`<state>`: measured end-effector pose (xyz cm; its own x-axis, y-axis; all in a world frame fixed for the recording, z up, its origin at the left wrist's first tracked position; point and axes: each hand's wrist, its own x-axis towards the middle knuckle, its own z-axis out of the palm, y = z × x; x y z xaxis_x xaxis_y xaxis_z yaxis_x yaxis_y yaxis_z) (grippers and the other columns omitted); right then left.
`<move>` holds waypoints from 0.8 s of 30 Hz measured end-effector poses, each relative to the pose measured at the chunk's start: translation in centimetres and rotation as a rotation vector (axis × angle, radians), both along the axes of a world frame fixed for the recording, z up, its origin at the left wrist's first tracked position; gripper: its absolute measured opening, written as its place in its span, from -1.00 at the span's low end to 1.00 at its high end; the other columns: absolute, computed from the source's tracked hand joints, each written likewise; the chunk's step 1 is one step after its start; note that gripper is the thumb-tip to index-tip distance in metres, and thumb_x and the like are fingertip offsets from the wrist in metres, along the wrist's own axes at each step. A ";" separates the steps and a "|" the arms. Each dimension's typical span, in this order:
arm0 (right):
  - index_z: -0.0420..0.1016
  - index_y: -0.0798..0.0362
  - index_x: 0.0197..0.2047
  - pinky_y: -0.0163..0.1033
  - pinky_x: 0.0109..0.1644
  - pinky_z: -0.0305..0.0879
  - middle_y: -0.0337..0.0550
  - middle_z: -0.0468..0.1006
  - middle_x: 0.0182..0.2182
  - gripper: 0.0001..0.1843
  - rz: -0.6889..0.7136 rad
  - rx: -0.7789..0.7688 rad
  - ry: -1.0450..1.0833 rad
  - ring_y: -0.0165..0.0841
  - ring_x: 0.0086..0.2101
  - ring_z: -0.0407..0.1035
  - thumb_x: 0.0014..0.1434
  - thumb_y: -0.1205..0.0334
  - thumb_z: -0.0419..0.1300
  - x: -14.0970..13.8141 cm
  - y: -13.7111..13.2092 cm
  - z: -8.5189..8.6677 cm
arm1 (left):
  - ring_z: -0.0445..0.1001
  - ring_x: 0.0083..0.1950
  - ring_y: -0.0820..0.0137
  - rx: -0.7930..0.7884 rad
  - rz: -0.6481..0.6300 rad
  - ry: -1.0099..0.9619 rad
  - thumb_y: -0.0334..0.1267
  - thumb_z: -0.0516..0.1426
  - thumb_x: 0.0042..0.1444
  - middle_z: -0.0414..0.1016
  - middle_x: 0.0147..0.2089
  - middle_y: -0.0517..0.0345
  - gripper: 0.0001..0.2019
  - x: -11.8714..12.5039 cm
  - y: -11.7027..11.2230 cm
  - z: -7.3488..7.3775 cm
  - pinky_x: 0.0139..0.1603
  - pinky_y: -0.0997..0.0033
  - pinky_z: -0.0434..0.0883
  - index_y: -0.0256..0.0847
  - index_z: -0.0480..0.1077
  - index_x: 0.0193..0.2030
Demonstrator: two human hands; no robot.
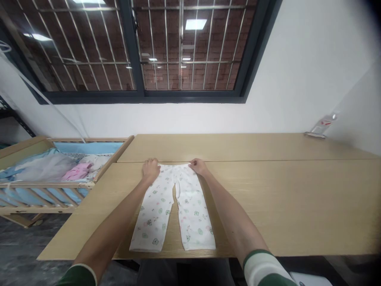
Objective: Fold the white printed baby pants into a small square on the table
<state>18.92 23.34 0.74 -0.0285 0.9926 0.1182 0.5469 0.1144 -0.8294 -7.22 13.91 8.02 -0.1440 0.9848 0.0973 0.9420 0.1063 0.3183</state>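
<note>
Small white baby trousers point(174, 206) with a green and pink print lie flat on a light wooden table point(297, 198), waistband away from me, legs pointing toward me. My left hand point(150, 170) is closed on the left corner of the waistband. At the right corner of the waistband, my right hand point(198, 166) pinches the fabric. Both arms reach forward in green and white sleeves.
A wooden baby cot point(53, 174) with blue bedding, grey cloth and a pink garment point(77, 171) stands to the left of the table. A small clear stand with a red mark point(321, 127) sits at the table's far right. A barred window fills the wall behind.
</note>
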 end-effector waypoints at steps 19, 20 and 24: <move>0.58 0.10 -0.42 -0.31 -0.21 0.40 -0.14 0.64 -0.44 -0.88 0.060 -0.068 0.132 -0.30 -0.35 0.51 -0.01 0.23 0.37 0.8 -0.8 1.4 | 0.61 -0.16 0.07 -0.282 -0.497 -0.074 -0.12 0.03 0.19 0.66 -0.20 -0.12 -0.68 16.3 -21.6 -1.7 -0.18 0.19 0.41 -0.22 0.57 -0.24; 0.57 0.10 -0.41 -0.31 -0.22 0.40 -0.16 0.63 -0.45 -0.88 0.054 -0.071 0.149 -0.32 -0.37 0.50 -0.02 0.25 0.38 0.7 -0.9 1.4 | 0.61 -0.18 0.08 -0.281 -0.503 -0.080 -0.15 0.04 0.17 0.66 -0.21 -0.12 -0.70 16.1 -21.5 -1.6 -0.20 0.21 0.40 -0.22 0.57 -0.26; 0.52 0.11 -0.35 -0.32 -0.31 0.40 -0.19 0.59 -0.51 -0.83 0.016 -0.088 0.222 -0.35 -0.44 0.48 -0.04 0.34 0.39 0.2 -1.2 1.7 | 0.58 -0.28 0.18 -0.239 -0.522 -0.270 -0.21 0.05 0.14 0.64 -0.32 -0.04 -0.76 15.0 -21.5 -1.6 -0.29 0.29 0.33 -0.18 0.51 -0.41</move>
